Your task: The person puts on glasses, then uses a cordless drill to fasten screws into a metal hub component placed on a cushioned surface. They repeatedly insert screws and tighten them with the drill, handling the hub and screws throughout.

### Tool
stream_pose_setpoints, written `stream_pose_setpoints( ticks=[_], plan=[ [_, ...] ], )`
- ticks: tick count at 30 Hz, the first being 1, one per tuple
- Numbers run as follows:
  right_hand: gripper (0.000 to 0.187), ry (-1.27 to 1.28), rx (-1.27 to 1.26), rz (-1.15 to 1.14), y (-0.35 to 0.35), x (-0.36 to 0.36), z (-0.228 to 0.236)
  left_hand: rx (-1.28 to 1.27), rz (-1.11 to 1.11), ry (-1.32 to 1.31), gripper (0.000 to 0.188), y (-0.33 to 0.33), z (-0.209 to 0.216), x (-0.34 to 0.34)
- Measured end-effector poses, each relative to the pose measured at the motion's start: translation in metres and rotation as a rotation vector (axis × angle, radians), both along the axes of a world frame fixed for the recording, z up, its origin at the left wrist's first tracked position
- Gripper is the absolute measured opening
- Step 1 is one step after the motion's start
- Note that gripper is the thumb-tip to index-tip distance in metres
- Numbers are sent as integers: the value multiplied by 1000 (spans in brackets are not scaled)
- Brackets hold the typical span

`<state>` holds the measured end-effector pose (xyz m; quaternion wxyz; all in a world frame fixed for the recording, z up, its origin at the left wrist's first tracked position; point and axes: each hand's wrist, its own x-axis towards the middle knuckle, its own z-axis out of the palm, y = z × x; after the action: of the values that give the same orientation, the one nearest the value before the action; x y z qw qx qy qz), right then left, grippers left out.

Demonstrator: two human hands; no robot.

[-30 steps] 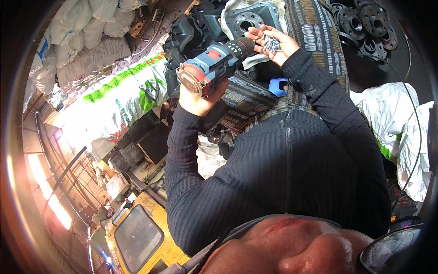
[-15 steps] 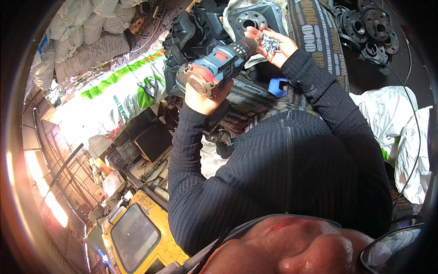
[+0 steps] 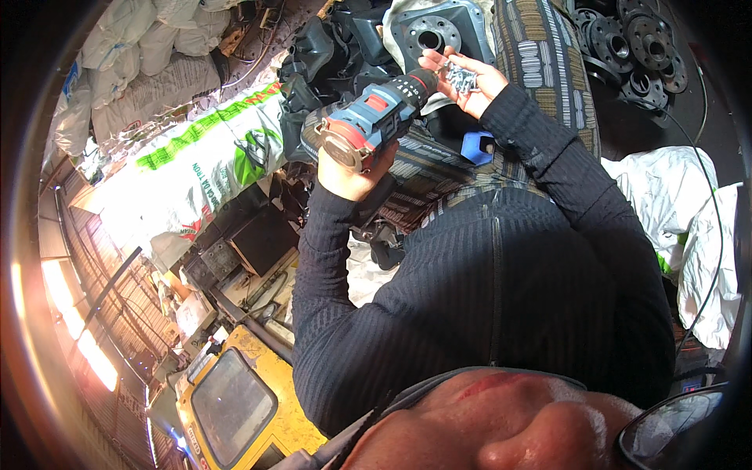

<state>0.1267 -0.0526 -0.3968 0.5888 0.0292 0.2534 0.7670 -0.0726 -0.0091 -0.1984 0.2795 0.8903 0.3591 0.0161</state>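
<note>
My left hand is closed around a blue, red and black cordless drill. Its dark chuck points up and right, close by the fingers of my right hand. That hand is palm up and cupped, with a small heap of silvery screws in it. Just beyond both hands lies a grey metal plate with a round, drilled hub on it. A blue plastic piece with a dark opening rests on the patterned cloth below my right wrist.
Black moulded parts are piled left of the plate. Drilled metal flanges lie at the far right, with a cable nearby. White sacks stand at left, others at right. A yellow cabin with a window is lower left.
The drill has shifted slightly in my left hand. The fingers of my right hand have moved a little around the screws. Everything else looks the same.
</note>
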Motion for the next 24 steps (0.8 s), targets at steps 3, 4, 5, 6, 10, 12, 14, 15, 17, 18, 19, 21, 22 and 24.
stream_pose_setpoints(
  ticks=[3, 4, 5, 6, 10, 12, 14, 15, 17, 18, 19, 21, 22, 24],
  plan=[
    [15, -89, -44, 31, 1, -1, 5, -34, 27, 30, 44, -2, 3, 0],
    [15, -127, -72, 44, 1, -1, 7, -38, 28, 5, 45, -3, 4, 0],
    [15, -141, -71, 53, 0, -2, 8, -42, 31, -19, 47, -3, 5, 1],
    [14, -164, -95, 69, 1, -3, 9, 7, 2, -2, 45, -2, 6, 2],
    [14, -222, -95, 109, 0, -5, 8, 42, -69, 50, 47, -5, 10, 6],
    [15, -251, -83, 131, -1, -6, 6, -6, -42, 78, 53, -11, 12, 6],
    [15, -291, -88, 153, 0, -7, 4, -31, 13, 109, 58, -16, 12, 5],
    [16, -288, -65, 156, -1, -8, 3, -81, 26, 154, 65, -17, 11, 4],
    [19, -352, -91, 176, -2, -12, 2, 28, -68, 112, 73, -15, 7, 1],
    [21, -362, -81, 168, -3, -14, 1, 77, -113, 104, 77, -12, 5, 1],
    [23, -368, -63, 151, -5, -17, 1, 96, -142, 140, 73, -7, 3, 0],
    [30, -397, -91, 136, -12, -23, 1, 118, -198, 241, 65, 2, 1, -2],
    [30, -404, -74, 105, -12, -25, -1, 74, -93, 384, 51, 6, 0, -2],
    [30, -420, -126, 96, -14, -27, -3, 196, -172, 69, 34, 16, 3, -4]
  ],
)
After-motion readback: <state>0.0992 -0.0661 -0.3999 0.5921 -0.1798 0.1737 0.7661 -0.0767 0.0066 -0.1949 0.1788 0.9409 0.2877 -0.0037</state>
